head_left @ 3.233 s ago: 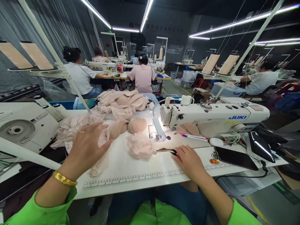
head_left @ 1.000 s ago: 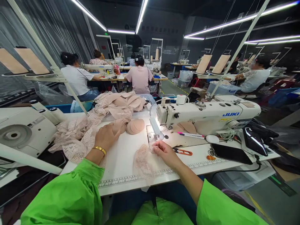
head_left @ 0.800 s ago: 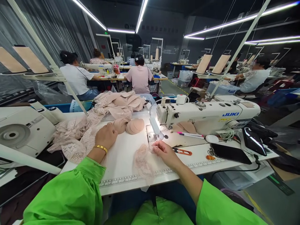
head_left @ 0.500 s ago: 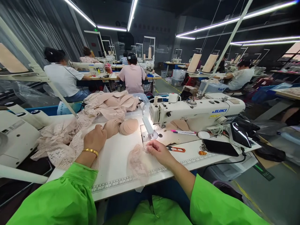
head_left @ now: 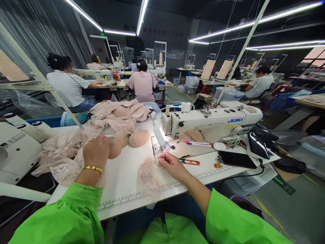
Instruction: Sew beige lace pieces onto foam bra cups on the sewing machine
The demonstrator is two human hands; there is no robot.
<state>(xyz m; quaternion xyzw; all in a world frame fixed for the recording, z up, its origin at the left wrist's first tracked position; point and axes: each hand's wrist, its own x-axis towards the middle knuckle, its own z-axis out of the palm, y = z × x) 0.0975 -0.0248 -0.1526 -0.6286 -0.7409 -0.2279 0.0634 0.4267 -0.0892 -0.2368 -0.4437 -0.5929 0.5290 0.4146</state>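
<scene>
Beside a fanned row of beige oval fabric pads (head_left: 124, 135), my left hand (head_left: 96, 150) is closed with one beige fabric pad (head_left: 115, 149) at its fingertips, which are partly hidden. It hovers at the edge of a heap of pale lace (head_left: 61, 164). In front of the sewing machine's needle area, my right hand (head_left: 170, 163) pinches the upper edge of a sheer pinkish lace piece (head_left: 149, 176), which lies on the white table (head_left: 122, 181) and droops towards its front edge. A second stack of beige pads (head_left: 139, 138) sits between the hands, farther back.
A JUKI sewing machine (head_left: 215, 120) with its lit lamp stands right of centre. Orange thread snips (head_left: 190, 162), pens (head_left: 198, 143) and a black phone (head_left: 237, 159) lie right of my right hand. More beige lace parts (head_left: 122, 112) are piled behind. Co-workers sit at machines beyond.
My left hand has moved left and slightly towards me, drawing a beige pad away from the fanned row. My right hand stays on the lace piece. The view has shifted slightly.
</scene>
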